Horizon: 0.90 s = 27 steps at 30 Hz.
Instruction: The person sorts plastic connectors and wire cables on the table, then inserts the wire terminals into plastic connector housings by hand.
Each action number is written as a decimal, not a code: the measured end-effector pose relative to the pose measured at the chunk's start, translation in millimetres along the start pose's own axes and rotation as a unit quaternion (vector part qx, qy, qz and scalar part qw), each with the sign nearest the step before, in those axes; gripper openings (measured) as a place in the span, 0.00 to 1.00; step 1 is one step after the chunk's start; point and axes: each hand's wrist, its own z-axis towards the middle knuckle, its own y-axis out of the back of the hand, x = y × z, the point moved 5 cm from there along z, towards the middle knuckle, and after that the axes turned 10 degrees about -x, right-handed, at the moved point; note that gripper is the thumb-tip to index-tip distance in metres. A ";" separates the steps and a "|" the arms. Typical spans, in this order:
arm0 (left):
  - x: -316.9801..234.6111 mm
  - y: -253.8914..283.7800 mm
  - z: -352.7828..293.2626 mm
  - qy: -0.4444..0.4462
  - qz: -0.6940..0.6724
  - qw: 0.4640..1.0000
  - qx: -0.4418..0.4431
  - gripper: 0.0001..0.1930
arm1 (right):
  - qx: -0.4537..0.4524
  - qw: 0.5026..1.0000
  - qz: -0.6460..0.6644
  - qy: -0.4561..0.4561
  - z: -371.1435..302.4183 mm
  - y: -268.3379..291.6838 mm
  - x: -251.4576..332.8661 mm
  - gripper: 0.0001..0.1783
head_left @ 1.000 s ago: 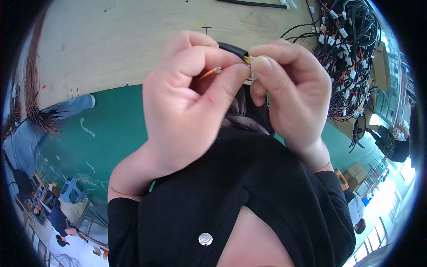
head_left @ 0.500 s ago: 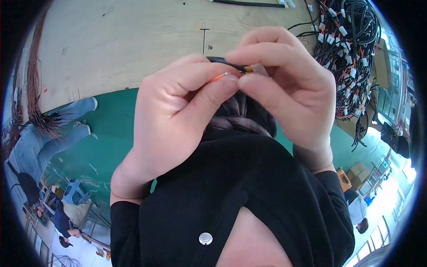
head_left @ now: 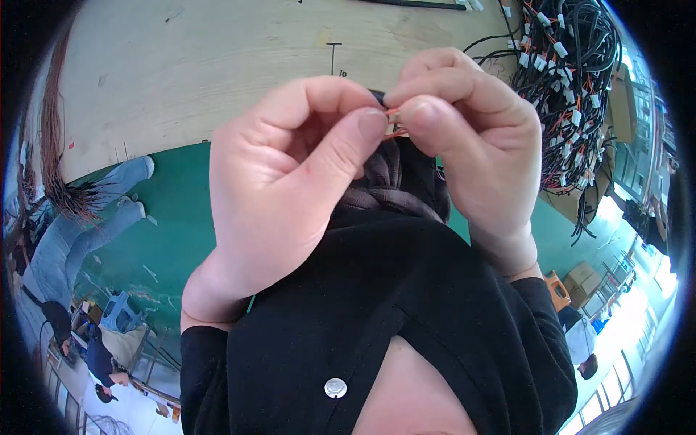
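Observation:
In front of my chest, both hands are raised with their fingertips almost touching. My left hand [head_left: 283,159] is closed, thumb and forefinger pinching orange wires [head_left: 396,134] that bridge the small gap to the other hand. Closed in a pinch as well, my right hand [head_left: 482,138] has its thumb over a small pale connector, nearly all of which is covered by the fingers. A bit of black cable sleeve [head_left: 378,95] shows behind the left fingertips. How far the wires sit in the connector is hidden.
A wooden table [head_left: 217,51] with drawn marks lies beyond my hands. At right hangs a big bundle of black cables [head_left: 580,58] with white connectors. Brown wires [head_left: 52,138] hang at far left, near a person's jeans-clad legs [head_left: 94,225]. A black tube [head_left: 413,4] lies at the far edge.
The left thumb has moved up over the orange wire tip that was showing. The right hand has turned, its thumb now covering the pale connector, and orange wires show between the hands.

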 end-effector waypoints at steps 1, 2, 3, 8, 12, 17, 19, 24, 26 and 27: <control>2.0 1.7 1.2 0.014 -0.019 1.000 -0.015 0.06 | -0.013 0.997 0.065 -0.041 -0.5 0.9 -0.5 0.07; 2.4 2.2 2.1 0.014 -0.019 1.000 -0.015 0.06 | -0.025 0.988 0.130 -0.082 -1.1 1.7 -2.2 0.09; 2.4 2.1 2.9 0.012 -0.031 0.999 -0.009 0.07 | -0.026 0.988 0.130 -0.082 -1.0 2.9 -2.5 0.09; 3.0 2.3 2.7 0.023 -0.058 0.998 -0.010 0.08 | -0.057 0.958 0.212 -0.183 -0.9 6.6 -15.9 0.15; -1.0 4.8 1.1 -0.050 -0.010 0.999 0.015 0.07 | -0.056 0.942 0.254 -0.210 0.9 6.2 -20.9 0.13; -6.9 7.7 1.4 -0.126 0.043 0.991 0.018 0.07 | -0.020 0.955 0.234 -0.180 5.2 9.7 -17.7 0.09; -12.1 6.4 0.7 -0.201 0.024 0.979 0.020 0.07 | -0.015 0.953 0.245 -0.175 7.2 9.3 -15.3 0.08; -12.8 8.2 0.2 -0.169 0.020 0.985 -0.016 0.06 | -0.019 0.922 0.309 -0.231 6.5 3.2 -19.8 0.07; -8.4 10.3 1.8 -0.145 0.036 0.989 -0.022 0.06 | -0.026 0.933 0.292 -0.210 5.9 4.2 -17.1 0.07; -9.1 7.6 2.1 -0.174 0.074 0.982 0.001 0.05 | -0.034 0.943 0.273 -0.190 6.5 5.8 -15.0 0.08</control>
